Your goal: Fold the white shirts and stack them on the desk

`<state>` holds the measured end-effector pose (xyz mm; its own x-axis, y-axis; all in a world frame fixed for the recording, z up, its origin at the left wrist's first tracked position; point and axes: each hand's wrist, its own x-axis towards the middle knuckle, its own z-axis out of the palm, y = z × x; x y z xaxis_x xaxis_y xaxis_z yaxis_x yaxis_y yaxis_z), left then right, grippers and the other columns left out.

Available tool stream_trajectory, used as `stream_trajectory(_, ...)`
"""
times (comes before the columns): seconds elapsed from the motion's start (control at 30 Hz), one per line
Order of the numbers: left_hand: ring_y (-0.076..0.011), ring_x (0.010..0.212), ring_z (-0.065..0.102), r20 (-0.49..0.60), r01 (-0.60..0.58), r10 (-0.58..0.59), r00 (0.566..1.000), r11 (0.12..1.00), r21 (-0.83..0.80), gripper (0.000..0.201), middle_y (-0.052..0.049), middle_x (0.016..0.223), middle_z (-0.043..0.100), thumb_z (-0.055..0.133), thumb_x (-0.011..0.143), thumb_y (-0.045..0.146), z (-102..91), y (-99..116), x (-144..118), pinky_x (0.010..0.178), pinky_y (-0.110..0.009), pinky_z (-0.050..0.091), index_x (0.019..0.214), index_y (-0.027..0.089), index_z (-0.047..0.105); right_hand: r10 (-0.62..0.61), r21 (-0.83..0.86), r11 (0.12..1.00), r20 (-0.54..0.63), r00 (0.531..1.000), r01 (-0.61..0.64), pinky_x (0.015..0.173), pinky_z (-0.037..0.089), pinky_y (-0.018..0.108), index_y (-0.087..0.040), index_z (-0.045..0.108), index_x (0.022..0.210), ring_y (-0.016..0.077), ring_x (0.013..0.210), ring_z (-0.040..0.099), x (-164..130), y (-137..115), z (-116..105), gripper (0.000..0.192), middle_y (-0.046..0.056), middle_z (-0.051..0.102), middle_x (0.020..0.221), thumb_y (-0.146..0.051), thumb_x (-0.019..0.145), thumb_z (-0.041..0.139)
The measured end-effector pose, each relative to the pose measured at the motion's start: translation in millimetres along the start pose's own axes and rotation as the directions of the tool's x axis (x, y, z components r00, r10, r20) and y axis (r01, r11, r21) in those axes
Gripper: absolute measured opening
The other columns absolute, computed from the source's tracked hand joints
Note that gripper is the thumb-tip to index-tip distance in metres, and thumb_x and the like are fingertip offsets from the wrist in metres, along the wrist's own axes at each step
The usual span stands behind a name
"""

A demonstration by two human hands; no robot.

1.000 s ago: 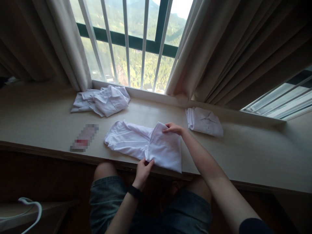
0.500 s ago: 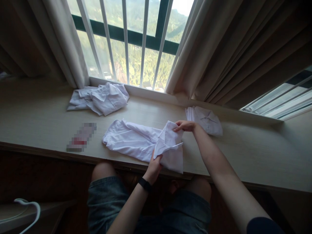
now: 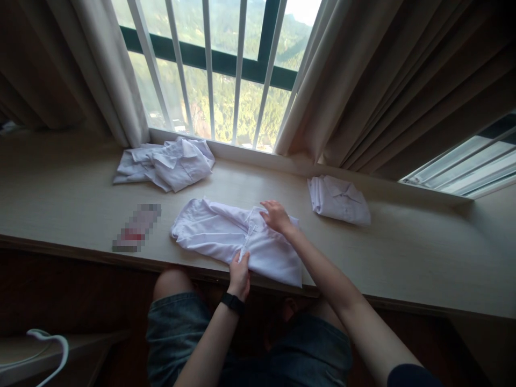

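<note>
A partly folded white shirt [image 3: 217, 228] lies lengthwise along the pale ledge, its right part folded over. My left hand [image 3: 240, 275] pinches the shirt's near edge between thumb and fingers, at the end of a fold line across the cloth. Over the far side of that same fold is my right hand [image 3: 276, 216], fingers stretched out and apart, resting on or just above the fabric. To the right lies a neatly folded white shirt [image 3: 341, 200] with its collar up top. A crumpled white shirt [image 3: 169, 162] sits back left, near the window.
The wooden ledge [image 3: 403, 242] runs across the view, its front edge just above my knees. A pixelated flat item [image 3: 137, 228] lies on it at left. Behind are a barred window [image 3: 209, 70] and grey curtains [image 3: 350, 80]. A white hanger [image 3: 60, 344] shows at lower left.
Both hands have moved left, laying the lifted right end of the shirt down over its body. My right hand has let go of the cloth and spread its fingers; my left still grips the edge.
</note>
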<state>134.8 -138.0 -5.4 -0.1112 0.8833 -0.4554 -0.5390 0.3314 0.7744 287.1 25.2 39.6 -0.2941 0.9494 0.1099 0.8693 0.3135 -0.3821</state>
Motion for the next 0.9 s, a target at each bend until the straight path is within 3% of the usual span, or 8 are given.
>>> stream_trajectory(0.17,-0.022,0.117,0.063,-0.08,-0.228,0.263,0.961,0.925,0.306,0.043,-0.015,0.128,0.063,0.06,0.082,0.016,-26.8,8.5,3.6,0.1,-0.036,0.052,0.125,0.016,0.056,-0.059,-0.121,0.991,0.024,0.998,0.061,0.115,0.015,0.068,-0.035,0.044,0.149,0.0401,0.149,0.018,-73.1,-27.2,40.3,0.056,0.008,0.032,0.16,-0.056,0.097,0.046)
stream_trajectory(0.3,-0.0249,0.128,0.054,-0.368,-0.326,0.507,0.78,0.83,0.452,0.055,-0.015,0.135,0.054,0.068,0.078,0.015,-73.3,42.7,3.0,0.11,-0.044,0.044,0.13,0.018,0.051,-0.043,-0.124,0.991,0.016,0.999,0.044,0.116,0.015,0.066,-0.036,0.041,0.151,0.0388,0.149,0.019,-93.6,-34.1,56.0,0.056,0.008,0.03,0.161,-0.054,0.097,0.046)
stream_trajectory(0.4,-0.0234,0.12,0.058,-0.55,-0.322,0.467,0.692,0.882,0.343,0.064,-0.014,0.13,0.055,0.077,0.072,0.015,-103.8,73.6,0.0,0.106,-0.042,0.048,0.129,0.017,0.049,-0.088,-0.123,0.988,0.024,0.996,0.09,0.117,0.016,0.064,-0.035,0.043,0.15,0.0379,0.149,0.021,-98.1,-32.2,50.5,0.056,0.007,0.031,0.161,-0.052,0.097,0.046)
stream_trajectory(0.6,-0.0143,0.086,0.066,-0.442,-0.281,0.267,0.856,0.959,0.036,0.039,-0.005,0.1,0.066,0.08,0.071,0.016,-121.3,91.5,-23.2,0.084,-0.033,0.057,0.105,0.015,0.061,-0.24,-0.054,0.968,0.083,0.967,0.244,0.119,0.019,0.056,-0.032,0.047,0.148,0.0341,0.148,0.026,-113.5,-20.4,33.1,0.057,0.006,0.038,0.157,-0.051,0.095,0.051)
stream_trajectory(0.7,-0.0155,0.084,0.066,-0.438,-0.222,0.215,0.873,0.974,0.038,0.035,-0.006,0.098,0.067,0.078,0.074,0.02,-127.1,82.8,-30.6,0.083,-0.034,0.057,0.103,0.015,0.06,-0.251,-0.047,0.966,0.091,0.964,0.256,0.118,0.02,0.059,-0.027,0.056,0.141,0.0362,0.147,0.027,-116.3,-25.0,28.7,0.053,0.009,0.043,0.154,-0.05,0.093,0.055)
stream_trajectory(0.8,-0.0186,0.094,0.065,-0.52,-0.253,0.377,0.766,0.922,0.294,0.049,-0.007,0.107,0.064,0.076,0.074,0.023,-138.2,79.9,-33.6,0.089,-0.038,0.055,0.118,0.017,0.055,-0.27,-0.034,0.962,0.005,0.963,0.27,0.12,0.019,0.057,-0.021,0.063,0.133,0.0352,0.147,0.026,-119.9,-46.3,29.7,0.046,0.011,0.047,0.15,-0.042,0.092,0.057)
stream_trajectory(0.87,-0.0221,0.107,0.063,-0.449,-0.298,0.617,0.646,0.745,0.596,0.058,-0.011,0.122,0.059,0.076,0.073,0.026,-145.1,83.6,-37.5,0.097,-0.041,0.052,0.126,0.019,0.053,-0.332,0.015,0.943,-0.036,0.943,0.332,0.121,0.02,0.053,-0.021,0.066,0.128,0.032,0.147,0.028,-124.2,-65.8,33.7,0.041,0.01,0.051,0.148,-0.039,0.091,0.058)
stream_trajectory(0.9,-0.0251,0.116,0.059,-0.325,-0.316,0.728,0.604,0.593,0.741,0.057,-0.013,0.13,0.055,0.076,0.073,0.028,-147.7,86.6,-40.4,0.102,-0.044,0.049,0.125,0.02,0.055,-0.364,0.044,0.93,-0.031,0.931,0.365,0.121,0.022,0.051,-0.022,0.068,0.124,0.0308,0.145,0.032,-126.1,-75.3,36.1,0.039,0.009,0.054,0.144,-0.039,0.09,0.059)
